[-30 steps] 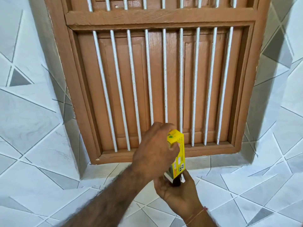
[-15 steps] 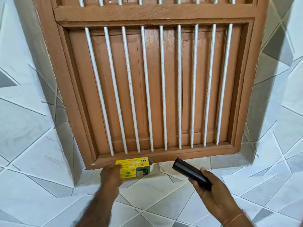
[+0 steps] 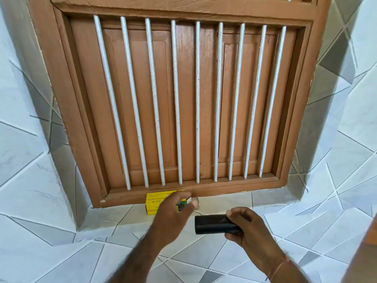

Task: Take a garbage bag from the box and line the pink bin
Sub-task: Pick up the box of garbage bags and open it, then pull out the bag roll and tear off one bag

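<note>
A yellow garbage bag box (image 3: 154, 203) lies on its side on the tiled sill, right under the brown window frame. My left hand (image 3: 173, 216) hovers in front of the box's right end, blurred, fingers spread, holding nothing. A black roll of garbage bags (image 3: 212, 224) is held level in my right hand (image 3: 251, 233), which grips its right end. The roll's left end points toward my left hand. The pink bin is not in view.
A brown wooden window (image 3: 183, 103) with several white vertical bars fills the wall ahead. White and grey tiles (image 3: 61, 231) cover the sill and the walls on both sides. A brown edge (image 3: 365, 252) shows at the lower right.
My left hand has let go of the yellow box on the sill and drawn back to the right. My right hand has turned the black roll level and brought it closer to the left hand.
</note>
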Demonstrator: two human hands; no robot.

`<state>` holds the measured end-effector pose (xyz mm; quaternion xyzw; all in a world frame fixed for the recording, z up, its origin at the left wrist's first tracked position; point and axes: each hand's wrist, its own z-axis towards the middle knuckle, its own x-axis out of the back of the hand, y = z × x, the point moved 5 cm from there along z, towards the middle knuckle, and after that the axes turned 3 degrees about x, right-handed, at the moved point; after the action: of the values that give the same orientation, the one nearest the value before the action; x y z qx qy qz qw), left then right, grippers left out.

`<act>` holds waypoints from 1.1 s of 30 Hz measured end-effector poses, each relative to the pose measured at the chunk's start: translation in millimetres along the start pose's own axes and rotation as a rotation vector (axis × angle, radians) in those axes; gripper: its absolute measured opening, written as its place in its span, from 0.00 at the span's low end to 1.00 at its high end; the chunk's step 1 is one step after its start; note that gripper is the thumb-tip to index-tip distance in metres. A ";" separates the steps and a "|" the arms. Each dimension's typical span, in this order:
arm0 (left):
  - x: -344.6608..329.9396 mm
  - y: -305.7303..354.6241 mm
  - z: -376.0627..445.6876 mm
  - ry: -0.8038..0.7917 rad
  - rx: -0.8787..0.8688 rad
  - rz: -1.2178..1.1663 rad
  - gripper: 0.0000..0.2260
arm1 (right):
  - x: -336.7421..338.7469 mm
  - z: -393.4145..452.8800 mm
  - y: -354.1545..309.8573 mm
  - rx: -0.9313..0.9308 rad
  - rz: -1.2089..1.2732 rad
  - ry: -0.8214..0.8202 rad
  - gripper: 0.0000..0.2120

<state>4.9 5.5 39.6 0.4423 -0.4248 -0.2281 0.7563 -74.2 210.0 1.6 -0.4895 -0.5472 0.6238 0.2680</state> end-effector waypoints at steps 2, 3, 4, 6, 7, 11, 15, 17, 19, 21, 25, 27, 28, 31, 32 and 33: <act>-29.1 12.7 -21.9 -0.325 -0.060 0.173 0.28 | -14.1 -1.5 0.7 -0.022 -0.052 -0.067 0.10; -34.5 12.7 -26.0 -0.358 -0.080 0.250 0.27 | -21.5 -2.0 1.3 -0.043 -0.053 -0.100 0.11; -35.0 13.7 -27.4 -0.348 -0.093 0.255 0.22 | -27.7 -2.3 1.6 -0.060 -0.044 -0.121 0.11; -30.5 16.1 -31.8 -0.291 -0.132 0.145 0.13 | -38.1 -3.4 2.5 -0.089 0.007 -0.131 0.10; -26.3 17.0 -34.1 -0.245 -0.132 0.081 0.11 | -43.6 -4.9 4.0 -0.103 0.053 -0.137 0.09; -12.8 7.8 -41.5 0.023 0.117 -0.280 0.08 | -67.4 -14.5 17.4 -0.110 0.158 -0.212 0.07; -18.1 -2.3 -49.7 0.150 0.367 -0.486 0.06 | -85.3 -21.6 30.9 -0.077 0.210 -0.172 0.08; -17.0 -5.4 -50.3 0.210 0.392 -0.466 0.07 | -90.1 -23.7 37.0 -0.119 0.286 -0.144 0.10; -16.3 -10.9 -47.4 0.258 0.417 -0.435 0.09 | -92.3 -24.0 44.1 -0.192 0.362 -0.143 0.14; -14.6 -16.1 -45.1 0.294 0.470 -0.445 0.10 | -93.2 -26.7 49.1 -0.287 0.444 -0.159 0.19; 2.2 -27.6 -37.8 0.381 0.600 -0.640 0.10 | -100.7 -35.9 40.8 -0.379 0.658 -0.309 0.22; 15.8 -38.5 -30.6 0.411 0.623 -0.697 0.09 | -95.0 -36.4 36.8 -0.364 0.639 -0.304 0.18; 24.3 -46.0 -27.2 0.426 0.628 -0.717 0.09 | -89.5 -35.0 36.2 -0.353 0.612 -0.288 0.19; 55.8 -75.3 -22.0 0.530 0.648 -0.735 0.08 | -74.4 -33.1 35.9 -0.370 0.520 -0.242 0.24; 69.9 -87.2 -22.2 0.573 0.655 -0.730 0.06 | -69.5 -32.6 35.5 -0.378 0.505 -0.228 0.22; 83.4 -96.0 -24.3 0.608 0.673 -0.714 0.05 | -65.4 -33.0 34.6 -0.379 0.480 -0.226 0.21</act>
<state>73.0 -91.5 -12.4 0.8202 -0.0618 -0.1841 0.5381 -12.8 158.1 -7.7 -0.5734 -0.5489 0.6065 -0.0448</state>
